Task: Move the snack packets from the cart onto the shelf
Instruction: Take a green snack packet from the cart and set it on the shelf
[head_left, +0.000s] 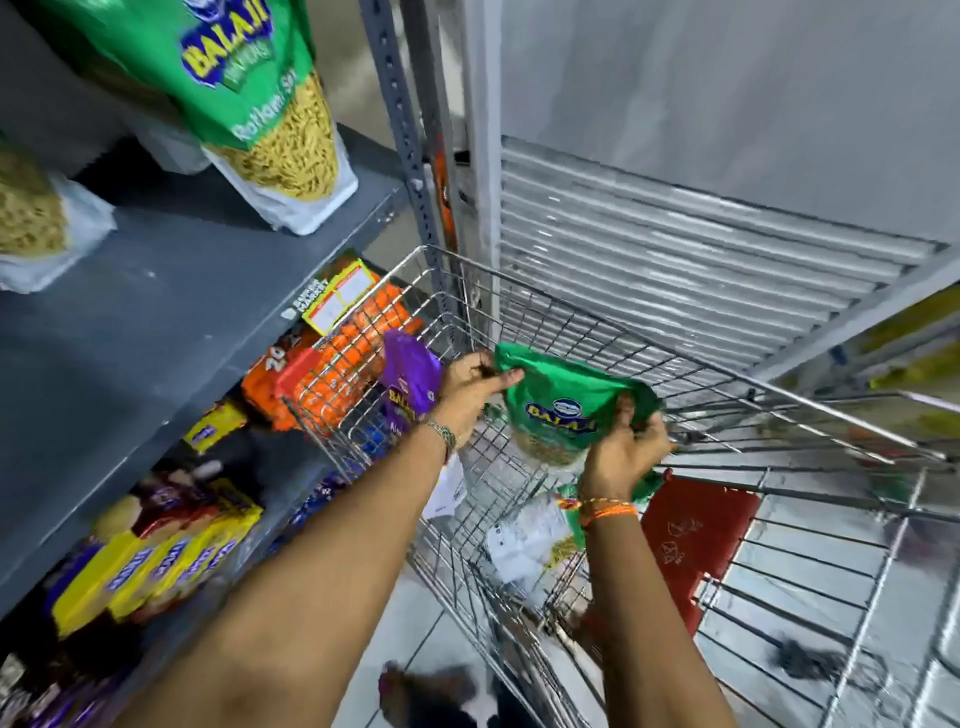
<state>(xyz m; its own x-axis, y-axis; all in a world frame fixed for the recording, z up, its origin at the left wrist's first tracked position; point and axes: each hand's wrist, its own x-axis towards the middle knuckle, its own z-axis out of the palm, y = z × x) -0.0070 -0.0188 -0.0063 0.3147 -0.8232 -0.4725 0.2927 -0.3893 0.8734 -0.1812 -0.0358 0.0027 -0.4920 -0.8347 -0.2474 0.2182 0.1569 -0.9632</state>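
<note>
Green foil snack packet (563, 410) sits pinched at its top corners between my left hand (475, 387) and right hand (626, 449), above the wire cart (727, 374); next I judge a lift leftward onto the grey metal shelf (171, 306).

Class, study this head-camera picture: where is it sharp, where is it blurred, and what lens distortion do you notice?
Head view: the green packet held by the left hand and right hand is fairly sharp; the yellow packs on the lower shelf and the floor smear with blur; the wide-angle lens makes the shelf upright lean; soft glare lies on the cart wires.
</note>
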